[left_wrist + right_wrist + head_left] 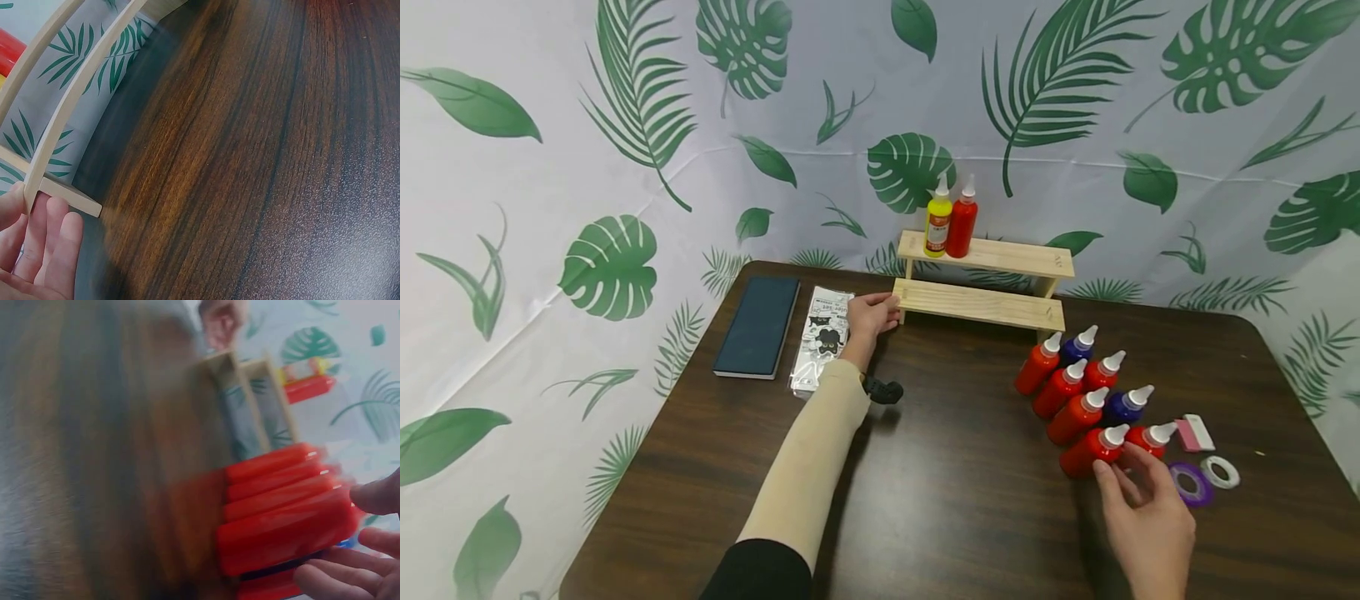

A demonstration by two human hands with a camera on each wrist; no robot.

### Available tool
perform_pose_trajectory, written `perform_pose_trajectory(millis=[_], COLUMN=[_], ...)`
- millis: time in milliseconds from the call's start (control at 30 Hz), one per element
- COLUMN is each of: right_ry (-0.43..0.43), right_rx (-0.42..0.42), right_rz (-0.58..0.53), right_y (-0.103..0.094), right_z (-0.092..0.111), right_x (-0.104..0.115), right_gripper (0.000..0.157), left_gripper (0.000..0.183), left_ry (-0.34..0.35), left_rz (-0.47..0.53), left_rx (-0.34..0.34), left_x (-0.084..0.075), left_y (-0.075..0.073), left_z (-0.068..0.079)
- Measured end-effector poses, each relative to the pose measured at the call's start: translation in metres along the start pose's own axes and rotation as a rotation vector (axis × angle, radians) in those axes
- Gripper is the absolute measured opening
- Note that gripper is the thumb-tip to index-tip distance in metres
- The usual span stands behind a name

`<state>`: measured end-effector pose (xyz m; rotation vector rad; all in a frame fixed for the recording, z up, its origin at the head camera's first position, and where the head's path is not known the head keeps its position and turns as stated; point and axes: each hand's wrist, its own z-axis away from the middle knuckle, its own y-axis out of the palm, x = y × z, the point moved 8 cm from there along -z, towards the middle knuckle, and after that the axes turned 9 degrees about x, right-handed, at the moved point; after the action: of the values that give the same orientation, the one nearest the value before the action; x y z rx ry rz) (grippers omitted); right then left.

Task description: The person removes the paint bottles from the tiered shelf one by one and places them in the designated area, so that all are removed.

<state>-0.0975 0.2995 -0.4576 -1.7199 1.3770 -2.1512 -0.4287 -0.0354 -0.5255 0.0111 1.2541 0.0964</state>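
A two-tier wooden shelf (977, 304) stands at the back of the table. My left hand (872, 314) grips the left end of its lower board, thumb on one face and fingers under the other, as the left wrist view shows. On the upper board a yellow bottle (937, 223) and a red bottle (962, 225) stand upright side by side. My right hand (1150, 517) is at the nearest red bottle (1086, 454) of a two-row group, thumb and fingers spread around its capped end. Several red bottles and two blue bottles (1123, 407), all with white nozzle caps, make up that group.
A dark blue book (758, 325) and a packaged sheet with black cartoon figures (826, 337) lie left of the shelf. Beyond the bottles on the right are a pink-and-white eraser (1195, 433), a purple tape roll (1191, 485) and a white tape roll (1221, 472). A leaf-printed cloth hangs behind.
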Motion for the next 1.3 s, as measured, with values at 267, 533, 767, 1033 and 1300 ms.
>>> perform_pose_trajectory(millis=[267,533,767,1033,1300], right_ry=[-0.312,-0.409,-0.423,-0.391,-0.521], right_rx=[-0.21,0.085,0.435,0.472,0.509], right_rz=[-0.165,-0.151,-0.121,-0.169,-0.061], right_y=[-0.04,0.002,0.087,0.133,0.152], right_z=[0.009,-0.019,-0.086,-0.155,-0.201], right_x=[0.067,0.143,0.192,0.237,0.262], right_gripper=[0.035,0.041,0.059,0.063,0.068], left_gripper=[0.017,0.017,0.018,0.018,0.019], left_ry=[0.025,0.01,0.035,0.023,0.015], left_rz=[0.004,0.01,0.009,0.011,0.016], left_rx=[0.003,0.008,0.009,0.004,0.018], left_x=[-0.004,-0.006,-0.011,-0.005,-0.001], left_y=[-0.002,-0.004,-0.006,-0.004,-0.001], left_z=[-0.002,-0.004,-0.003,-0.004,-0.002])
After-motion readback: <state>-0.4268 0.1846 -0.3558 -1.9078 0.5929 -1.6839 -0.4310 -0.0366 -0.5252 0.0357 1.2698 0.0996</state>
